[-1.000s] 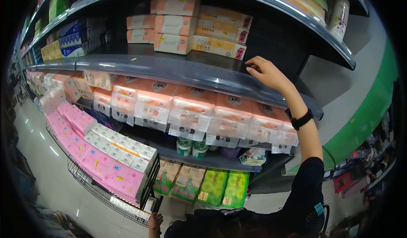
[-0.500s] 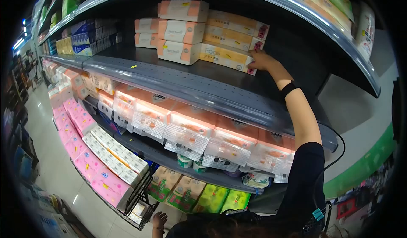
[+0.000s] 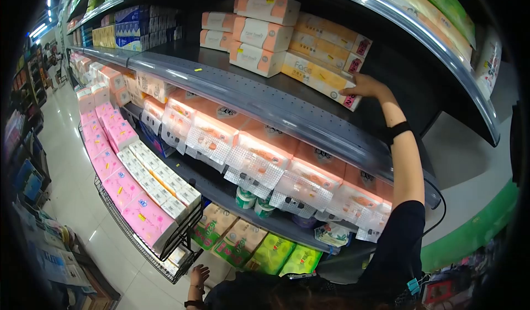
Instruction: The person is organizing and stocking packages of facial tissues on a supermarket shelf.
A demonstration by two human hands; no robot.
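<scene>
My right hand [image 3: 369, 87] reaches onto the upper shelf. Its fingers are closed on the right end of a long yellow-and-white pack of face tissues [image 3: 314, 79], the lowest in a stack. Higher in that stack lie similar yellow packs [image 3: 327, 37], set further back than the gripped one. Left of them, white-and-peach tissue packs [image 3: 258, 58] are piled up. Low down by the cart, my left hand [image 3: 200, 276] hangs with its fingers apart, holding nothing.
A black wire cart [image 3: 179, 277] carries pink packs [image 3: 146, 219] and white packs [image 3: 160, 177]. Peach tissue packs [image 3: 259, 158] hang over the lower shelf. Green-and-brown packs [image 3: 240, 242] stand at the bottom. A curved shelf edge [image 3: 419, 26] overhangs my right arm.
The view has shifted, moving the shelf right in the picture. The lowest face tissue pack has come slightly forward with my right hand. My left hand's fingers look more spread.
</scene>
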